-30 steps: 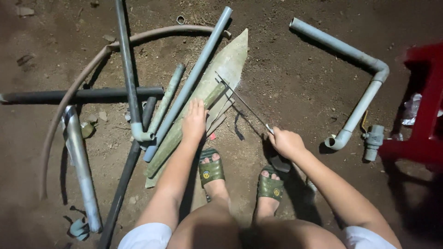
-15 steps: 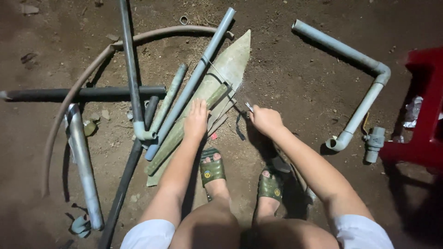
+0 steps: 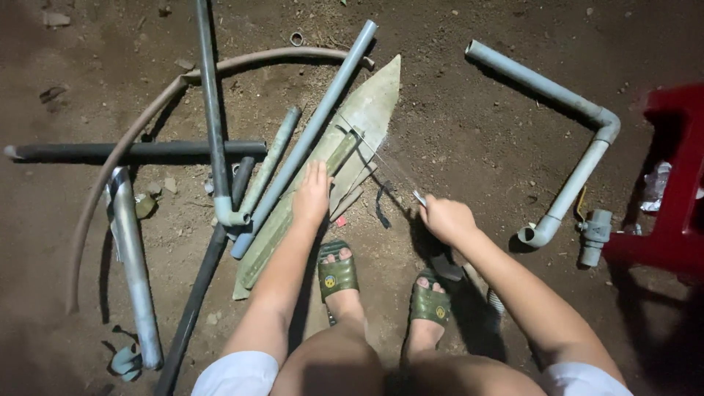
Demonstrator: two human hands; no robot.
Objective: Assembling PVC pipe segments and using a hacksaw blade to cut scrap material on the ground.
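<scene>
Head view. The left hand lies flat, fingers together, pressing down a short greenish pipe that rests on a pointed wooden board lying on the dirt ground. The right hand, at 3 o'clock from the left, is closed around the handle of a hacksaw; the thin blade, blurred, runs toward 11 o'clock and meets the greenish pipe's upper end, just above the left fingertips. A long grey pipe lies just beside the greenish one at its 9 o'clock side, parallel to it. At 2 o'clock, well apart, lies an elbow-jointed grey pipe, with a grey valve near its lower end and a red plastic stool at the frame's 3 o'clock edge. At 9 o'clock lie a curved hose and dark pipes. Green sandals show at 6 o'clock.
</scene>
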